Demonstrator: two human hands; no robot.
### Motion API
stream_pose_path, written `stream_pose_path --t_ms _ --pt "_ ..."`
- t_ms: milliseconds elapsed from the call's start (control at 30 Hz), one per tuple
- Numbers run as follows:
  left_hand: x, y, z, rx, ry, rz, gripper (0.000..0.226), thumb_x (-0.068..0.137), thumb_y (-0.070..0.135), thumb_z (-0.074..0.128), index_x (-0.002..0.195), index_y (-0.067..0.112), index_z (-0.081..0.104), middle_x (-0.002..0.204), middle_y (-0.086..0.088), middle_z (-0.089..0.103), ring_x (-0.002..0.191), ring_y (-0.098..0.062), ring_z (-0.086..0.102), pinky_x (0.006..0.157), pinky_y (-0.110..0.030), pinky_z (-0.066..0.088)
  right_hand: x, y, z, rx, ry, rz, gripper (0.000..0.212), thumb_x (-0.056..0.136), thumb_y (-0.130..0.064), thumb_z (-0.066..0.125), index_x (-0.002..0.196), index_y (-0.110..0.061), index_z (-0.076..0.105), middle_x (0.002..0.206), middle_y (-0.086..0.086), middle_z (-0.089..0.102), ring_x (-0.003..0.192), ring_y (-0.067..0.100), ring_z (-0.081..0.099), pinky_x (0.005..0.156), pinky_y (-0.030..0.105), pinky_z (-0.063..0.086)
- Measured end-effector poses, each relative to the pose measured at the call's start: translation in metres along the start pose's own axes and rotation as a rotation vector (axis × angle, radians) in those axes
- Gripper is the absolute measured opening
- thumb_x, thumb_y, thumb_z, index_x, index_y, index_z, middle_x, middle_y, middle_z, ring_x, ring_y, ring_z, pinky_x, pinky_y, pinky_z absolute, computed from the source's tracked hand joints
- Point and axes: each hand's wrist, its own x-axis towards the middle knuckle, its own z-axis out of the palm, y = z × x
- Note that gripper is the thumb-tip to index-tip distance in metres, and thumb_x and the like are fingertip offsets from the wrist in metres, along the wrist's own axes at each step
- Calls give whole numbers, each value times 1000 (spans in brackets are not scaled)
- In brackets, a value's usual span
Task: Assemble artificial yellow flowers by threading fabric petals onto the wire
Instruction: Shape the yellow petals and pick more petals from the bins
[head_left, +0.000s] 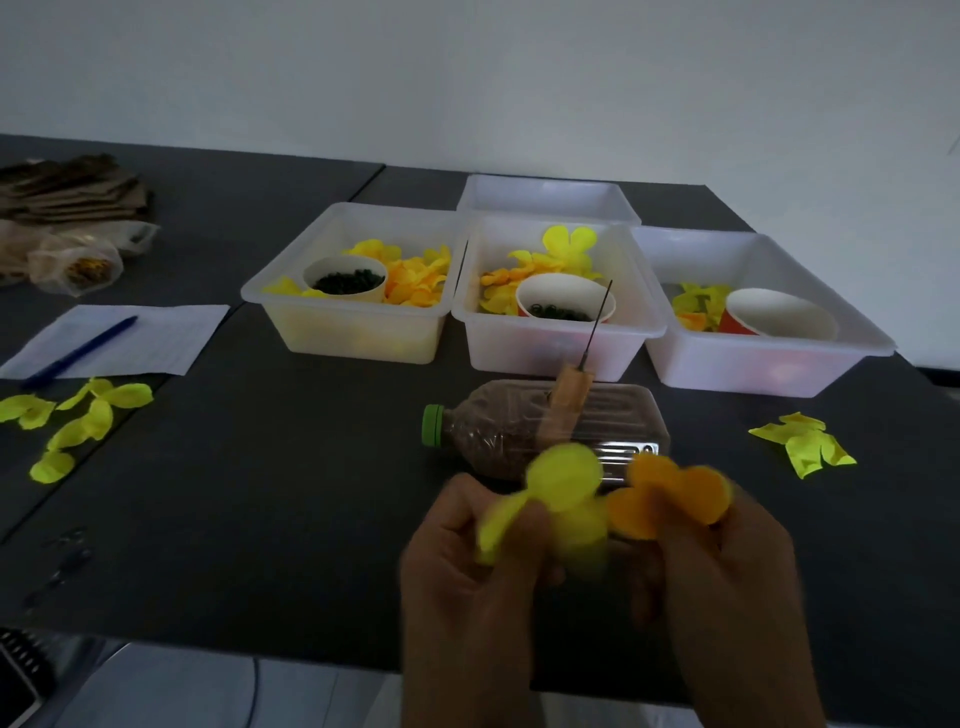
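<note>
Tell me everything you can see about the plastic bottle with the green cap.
The plastic bottle lies on its side on the dark table, its green cap pointing left. It is clear, ribbed, and looks filled with brown grains. A needle tool with a wooden handle stands up from its upper side. It lies before the middle bin, beyond the hands.

Dim feed on my end — dark table (260, 493) underexposed, white wall (467, 78) brightest. Both hands (597, 587) and held petals (566, 483) motion-blurred — edges bow from the wide lens.
</note>
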Motion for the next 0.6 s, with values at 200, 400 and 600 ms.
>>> stream_pose_path --t_ms 200,400,600 --pt "42 33 -63 77 160 103 21 64 48 64 71 28 68 86 -1 74 86 -24 71 79 -50 55 17 8 -49 142 170 192 42 96 -34 49 81 5 52 36 1 50 28 9 48 33 18 42" --pt "140 24 -32 403 256 114 20 91 35 67 88 16 69 78 -3 61 80 -15 57 71 -32 42 -4 15 -2 81 -85 209 29 92 -21 56 78 4 53 47 11 53 39 20 52 45 32 44" --pt "253 7 -22 773 374 69 43 95 42 57 130 16 60 134 -10 57 127 -31 46 100 -40 38 -5 21 11 115 -241 346 16 91 -13 60 88 2 53 49 9 52 36 16 48 45 32 43"
